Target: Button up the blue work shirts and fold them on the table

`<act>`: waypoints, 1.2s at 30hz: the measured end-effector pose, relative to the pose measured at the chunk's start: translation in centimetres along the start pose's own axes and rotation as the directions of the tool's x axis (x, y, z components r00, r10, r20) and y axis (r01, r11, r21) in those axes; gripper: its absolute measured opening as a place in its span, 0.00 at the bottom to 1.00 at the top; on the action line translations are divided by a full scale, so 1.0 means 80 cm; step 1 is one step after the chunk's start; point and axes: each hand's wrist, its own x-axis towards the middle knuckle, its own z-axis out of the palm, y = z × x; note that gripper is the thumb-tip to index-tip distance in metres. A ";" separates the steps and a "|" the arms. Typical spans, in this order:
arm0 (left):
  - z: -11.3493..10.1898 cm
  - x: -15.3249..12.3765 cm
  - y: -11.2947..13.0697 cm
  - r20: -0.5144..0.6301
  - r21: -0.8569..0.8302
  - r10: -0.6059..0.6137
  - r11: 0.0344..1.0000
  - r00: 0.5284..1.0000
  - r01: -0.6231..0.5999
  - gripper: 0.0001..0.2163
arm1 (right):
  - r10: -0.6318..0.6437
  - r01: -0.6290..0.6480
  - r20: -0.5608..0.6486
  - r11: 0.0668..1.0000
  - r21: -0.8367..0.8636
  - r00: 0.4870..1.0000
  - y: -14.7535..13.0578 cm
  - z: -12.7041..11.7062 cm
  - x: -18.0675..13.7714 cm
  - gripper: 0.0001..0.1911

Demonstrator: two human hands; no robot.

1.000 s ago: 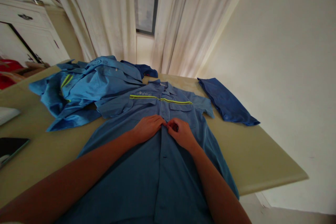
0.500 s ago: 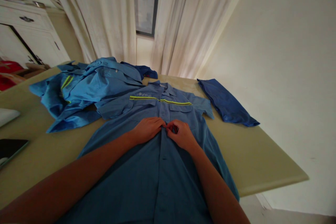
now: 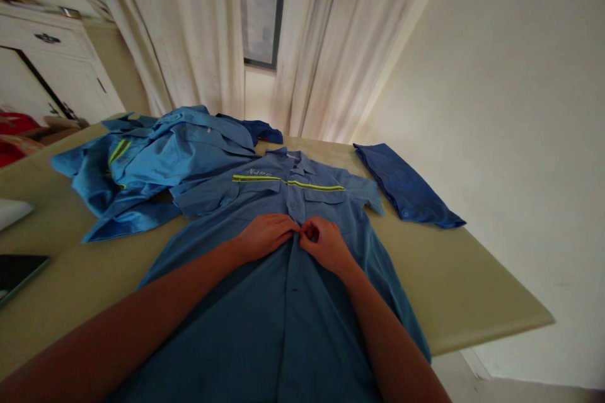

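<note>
A blue short-sleeved work shirt point(image 3: 265, 321) lies front up on the table, its collar away from me and a yellow-green stripe across the chest. My left hand point(image 3: 268, 236) pinches the edge of its front placket, just below chest height. Fingertips of my right hand point(image 3: 325, 242) pinch the same spot from the other side, thumb and forefinger curled together. The two hands meet at the placket. Whatever button sits between the fingers is hidden by them. Lower down, the placket shows a small buttonhole.
A crumpled lighter blue work shirt point(image 3: 161, 157) lies to the left, with a darker blue garment point(image 3: 259, 129) behind it. Folded dark blue cloth point(image 3: 409, 186) rests at the right of the table point(image 3: 477, 293). A phone point(image 3: 21, 274) and a white object point(image 3: 13, 212) are at the left edge.
Both hands stay at the same spot on the placket, with only a slight shift of the fingers. The view has moved very slightly; the garments have not moved.
</note>
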 end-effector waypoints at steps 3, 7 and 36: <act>-0.001 0.000 0.001 -0.004 -0.014 0.002 1.000 1.000 -0.002 0.10 | 0.009 -0.009 -0.008 0.999 0.036 1.000 -0.001 0.000 0.001 0.04; -0.002 -0.001 0.002 -0.021 -0.041 -0.039 0.998 0.999 0.038 0.10 | 0.063 -0.058 -0.031 0.989 0.137 0.998 0.004 0.000 0.001 0.03; 0.001 -0.005 -0.002 -0.191 0.041 0.075 0.997 0.979 -0.068 0.10 | 0.028 -0.015 -0.047 0.968 0.250 0.999 0.008 -0.002 0.001 0.04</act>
